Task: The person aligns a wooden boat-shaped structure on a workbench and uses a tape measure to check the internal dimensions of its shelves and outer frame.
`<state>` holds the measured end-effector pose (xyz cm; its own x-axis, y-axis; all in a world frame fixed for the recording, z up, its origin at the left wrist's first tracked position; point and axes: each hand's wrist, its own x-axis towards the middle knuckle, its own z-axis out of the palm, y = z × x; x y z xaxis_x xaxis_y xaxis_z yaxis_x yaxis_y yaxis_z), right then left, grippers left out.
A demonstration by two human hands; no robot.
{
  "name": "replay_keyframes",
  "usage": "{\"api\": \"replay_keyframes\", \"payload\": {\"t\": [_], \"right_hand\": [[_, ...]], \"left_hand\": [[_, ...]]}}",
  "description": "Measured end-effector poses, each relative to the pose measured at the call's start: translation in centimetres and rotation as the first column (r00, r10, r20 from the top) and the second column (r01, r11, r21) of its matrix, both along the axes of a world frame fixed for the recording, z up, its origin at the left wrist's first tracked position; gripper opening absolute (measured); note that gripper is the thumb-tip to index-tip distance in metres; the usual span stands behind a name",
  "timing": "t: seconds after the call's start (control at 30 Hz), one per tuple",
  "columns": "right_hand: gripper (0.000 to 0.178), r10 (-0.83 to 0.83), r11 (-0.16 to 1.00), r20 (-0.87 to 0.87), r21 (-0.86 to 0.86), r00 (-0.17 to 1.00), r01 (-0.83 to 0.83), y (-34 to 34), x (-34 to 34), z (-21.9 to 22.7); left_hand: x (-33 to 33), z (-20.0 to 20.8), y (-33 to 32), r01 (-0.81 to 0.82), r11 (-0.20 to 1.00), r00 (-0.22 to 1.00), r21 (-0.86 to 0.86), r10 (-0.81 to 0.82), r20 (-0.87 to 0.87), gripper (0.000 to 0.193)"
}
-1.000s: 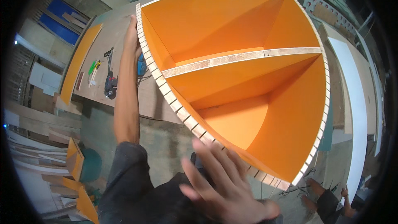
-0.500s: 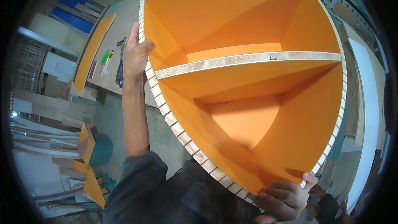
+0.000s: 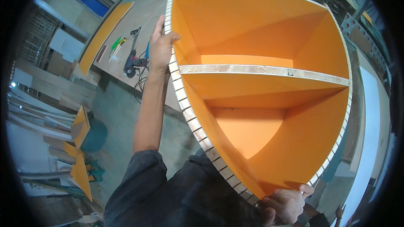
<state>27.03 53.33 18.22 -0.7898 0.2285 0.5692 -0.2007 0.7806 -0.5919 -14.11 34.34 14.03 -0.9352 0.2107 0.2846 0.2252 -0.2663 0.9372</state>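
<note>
Right hand (image 3: pixel 286 206) at the lower corner of the cabinet (image 3: pixel 261 88), fingers curled over the rim and gripping it, thumb on the side toward the body. Left hand (image 3: pixel 161 54), raised on a forearm (image 3: pixel 149 113) rising from a dark sleeve (image 3: pixel 139 172), clasps the left rim: thumb hooked over to the inner side, fingers extended along the outside. The cabinet thus lies between the hands, open side facing the wearer; whether anything supports it beneath cannot be told. Interior smooth orange, divided by a shelf (image 3: pixel 261 70) with a mottled pale front; the curved rims are pale, crossed by regular dark slits. Beyond, the bench (image 3: pixel 149 6) carries a power tool (image 3: pixel 134 64) by its near edge; an orange board (image 3: pixel 103 38) runs along its left edge.
</note>
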Motion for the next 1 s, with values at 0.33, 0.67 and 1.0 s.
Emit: {"api": "replay_keyframes", "payload": {"t": [0.33, 0.67, 1.0], "right_hand": [[0.024, -0.007, 1.000, -0.038, 0.010, 0.999, 0.008, 0.1, 0.5, -1.4], [0.036, -0.056, 0.998, -0.004, 0.022, 0.998, 0.056, -0.3, 1.0, -1.4], [0.043, -0.118, 0.993, -0.067, -0.003, 0.991, 0.118, -0.7, 0.7, -2.3]], "left_hand": [[11.8, -1.8, 1.2, -0.221, 0.918, 0.975, 0.328, 0.210, 0.069, 0.066], [12.2, -0.9, 2.6, -0.065, 0.932, 0.998, 0.357, 0.059, 0.026, 0.065], [12.6, -1.4, 2.0, -0.016, 0.956, 0.998, 0.292, -0.002, 0.062, 0.062]]}}
